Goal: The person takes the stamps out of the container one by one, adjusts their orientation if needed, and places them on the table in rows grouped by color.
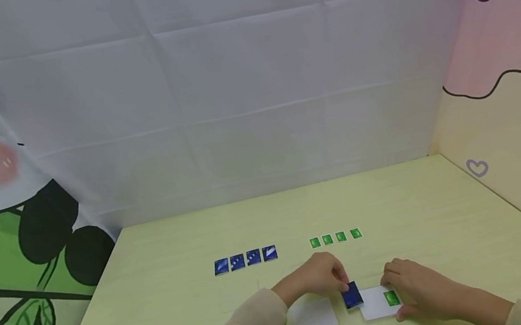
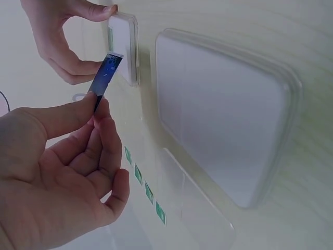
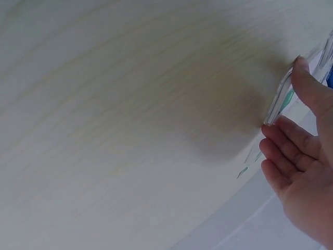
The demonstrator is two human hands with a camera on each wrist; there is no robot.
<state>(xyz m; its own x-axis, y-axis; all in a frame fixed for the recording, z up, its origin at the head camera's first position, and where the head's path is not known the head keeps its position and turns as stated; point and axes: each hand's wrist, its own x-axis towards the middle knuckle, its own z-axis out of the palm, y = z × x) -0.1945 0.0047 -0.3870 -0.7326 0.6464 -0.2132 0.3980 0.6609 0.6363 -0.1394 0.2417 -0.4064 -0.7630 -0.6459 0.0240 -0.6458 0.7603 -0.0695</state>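
Note:
My left hand (image 1: pixel 317 276) pinches a small dark blue card (image 1: pixel 352 295) between thumb and fingertips. In the left wrist view the blue card (image 2: pixel 105 77) is tilted, its lower end between the fingers. The card overlaps the left edge of a shallow white case (image 1: pixel 374 310) in the head view. A green card (image 1: pixel 392 298) lies at that case's right side. My right hand (image 1: pixel 424 290) grips the case by its right end, thumb at the near corner and fingers at the far one. A second white case (image 1: pixel 314 317) with a clear rim lies left of it, below my left hand.
Several blue cards (image 1: pixel 253 257) stand in a row farther back on the pale table (image 1: pixel 158 294). To their right is a row of several green cards (image 1: pixel 341 236). A clear plastic lid (image 2: pixel 200 205) lies beside the second case. A white cloth wall closes the back.

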